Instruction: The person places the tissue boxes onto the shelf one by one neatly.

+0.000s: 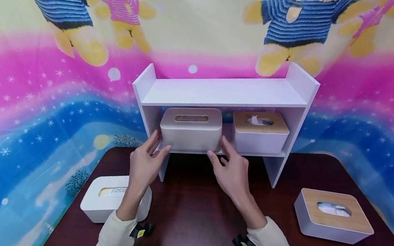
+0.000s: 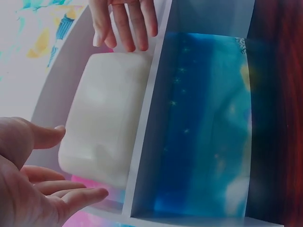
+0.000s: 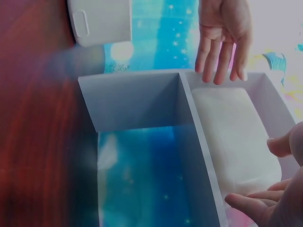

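Observation:
An off-white tissue box [image 1: 190,132] with an oval slot in its lid sits on the middle board of a white shelf, toward its left side. My left hand [image 1: 146,161] is at the box's left end, thumb and fingers spread apart. At the right end is my right hand [image 1: 231,172], its thumb near the front corner and its fingers extended. In the left wrist view the left fingertips [image 2: 102,193] lie just off the end of the box [image 2: 106,118]. The right wrist view shows the right thumb [image 3: 280,145] close beside the box.
The white shelf [image 1: 221,91] stands at the back of a dark red-brown table [image 1: 194,225]. A wooden-lidded tissue box [image 1: 259,137] shares the board on the right. Another white tissue box [image 1: 94,202] stands front left, and a second wooden-lidded one [image 1: 334,215] front right. A patterned cloth hangs behind.

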Demonstrator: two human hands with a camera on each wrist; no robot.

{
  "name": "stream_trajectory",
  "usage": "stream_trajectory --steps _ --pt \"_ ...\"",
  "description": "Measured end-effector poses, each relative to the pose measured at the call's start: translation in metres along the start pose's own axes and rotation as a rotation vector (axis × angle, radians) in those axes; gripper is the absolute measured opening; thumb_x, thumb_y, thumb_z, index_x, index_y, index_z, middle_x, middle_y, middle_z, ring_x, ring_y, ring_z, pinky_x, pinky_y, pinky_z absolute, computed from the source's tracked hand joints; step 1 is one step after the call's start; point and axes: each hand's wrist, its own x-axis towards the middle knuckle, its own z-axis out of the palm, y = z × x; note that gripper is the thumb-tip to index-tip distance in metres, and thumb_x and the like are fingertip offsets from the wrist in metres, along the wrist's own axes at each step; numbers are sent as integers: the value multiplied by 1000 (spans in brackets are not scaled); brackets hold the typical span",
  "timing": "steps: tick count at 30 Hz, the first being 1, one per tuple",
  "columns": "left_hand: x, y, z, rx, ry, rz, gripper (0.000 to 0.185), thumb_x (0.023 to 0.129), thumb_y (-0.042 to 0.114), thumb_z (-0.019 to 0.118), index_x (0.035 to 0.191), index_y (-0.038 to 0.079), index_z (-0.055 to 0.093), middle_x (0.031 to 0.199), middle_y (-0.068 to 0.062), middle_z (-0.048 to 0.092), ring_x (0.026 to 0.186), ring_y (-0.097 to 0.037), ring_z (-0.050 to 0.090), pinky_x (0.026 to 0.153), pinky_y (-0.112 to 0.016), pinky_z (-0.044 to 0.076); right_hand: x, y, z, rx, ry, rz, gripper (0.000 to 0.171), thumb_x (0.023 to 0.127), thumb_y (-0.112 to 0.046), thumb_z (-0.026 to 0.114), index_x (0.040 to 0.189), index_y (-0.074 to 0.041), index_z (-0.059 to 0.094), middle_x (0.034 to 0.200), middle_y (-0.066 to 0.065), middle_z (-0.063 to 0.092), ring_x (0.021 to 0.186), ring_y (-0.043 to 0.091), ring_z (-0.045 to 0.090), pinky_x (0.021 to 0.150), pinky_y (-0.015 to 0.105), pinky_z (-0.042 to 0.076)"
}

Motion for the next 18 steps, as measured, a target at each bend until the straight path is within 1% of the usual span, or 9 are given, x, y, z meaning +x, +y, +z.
stream_trajectory --steps 5,9,12,15,18 --pt "-18 -5 -10 29 -52 -22 74 99 30 81 164 19 46 163 -9 54 146 -23 57 109 -44 54 -22 3 -2 8 -37 -8 70 100 -28 80 160 -6 51 159 13 57 143 25 60 106 41 58" --pt "-33 -11 -14 42 -60 -13 75 98 29 82 164 18 47 162 -10 54 145 -27 59 108 -44 55 -39 6 0 9 -75 -26 68 100 -28 80 158 -6 53 158 13 59 142 26 61 105 42 59" --pt "-45 -16 -15 39 -64 7 75 97 26 83 163 14 47 162 -11 54 143 -29 60 106 -44 55 -50 9 3 -2 -104 -30 68 99 -26 81 158 -7 53 158 12 58 142 27 61 104 43 59" --pt "-55 -22 -12 41 -89 21 76 96 25 84 162 11 48 162 -13 53 142 -31 60 106 -43 55 -59 14 8 -42 -129 -31 71 98 -28 82 159 -8 52 159 12 57 140 28 63 104 44 60" --pt "-63 -29 -10 83 -114 27 78 95 27 85 162 11 48 163 -14 52 139 -35 62 106 -44 55 -65 17 13 -99 -160 -28 76 97 -34 83 161 -10 50 160 13 57 131 30 69 103 47 61"
